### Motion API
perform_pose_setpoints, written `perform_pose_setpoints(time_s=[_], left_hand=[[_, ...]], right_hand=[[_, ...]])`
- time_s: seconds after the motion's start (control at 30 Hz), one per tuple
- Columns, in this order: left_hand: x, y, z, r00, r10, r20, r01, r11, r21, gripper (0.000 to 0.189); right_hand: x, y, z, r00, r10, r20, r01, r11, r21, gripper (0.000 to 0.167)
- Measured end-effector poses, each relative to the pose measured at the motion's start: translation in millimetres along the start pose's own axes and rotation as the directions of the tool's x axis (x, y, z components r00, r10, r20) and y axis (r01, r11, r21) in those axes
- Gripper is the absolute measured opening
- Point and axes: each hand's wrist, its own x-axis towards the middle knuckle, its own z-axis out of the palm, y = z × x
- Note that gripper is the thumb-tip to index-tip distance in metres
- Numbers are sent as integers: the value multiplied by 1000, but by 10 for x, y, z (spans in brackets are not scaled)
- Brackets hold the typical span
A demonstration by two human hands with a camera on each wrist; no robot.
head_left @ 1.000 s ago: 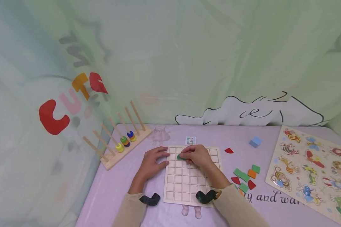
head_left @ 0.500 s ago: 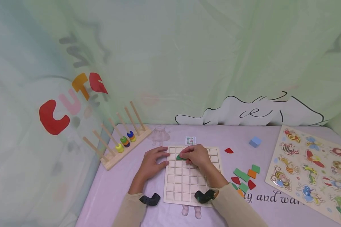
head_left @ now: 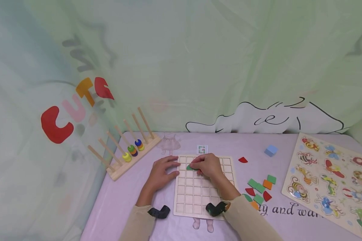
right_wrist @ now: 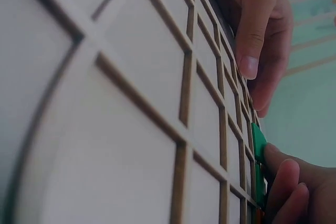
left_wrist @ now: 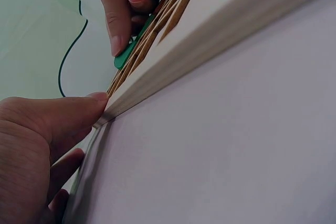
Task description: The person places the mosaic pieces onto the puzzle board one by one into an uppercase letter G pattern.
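A wooden grid board lies flat on the table, marked off into square cells. My left hand rests along its left edge with relaxed fingers, and in the left wrist view the thumb touches the board's rim. Near the upper left of the grid, my right hand pinches a green quarter-round tile low over the cells. In the right wrist view the right thumb meets this green tile; another green tile and a bit of orange sit just beyond it, partly hidden by the fingers.
Right of the board lie loose green, orange and red tiles, with one red tile apart. A small patterned card and a blue block are behind. A peg abacus stands left; an insect puzzle board lies right.
My right hand and the green tile have shifted slightly left, and the right forearm with them, uncovering more of the loose tiles. The left hand has stayed put.
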Motion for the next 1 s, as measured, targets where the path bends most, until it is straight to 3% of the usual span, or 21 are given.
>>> perform_pose_setpoints(time_s=[1.0], left_hand=[[-1,27,0,1000,-22,1,22,1000,-4,31]], right_hand=[[14,29,13,1000,-26,4,26,999,-33,12]])
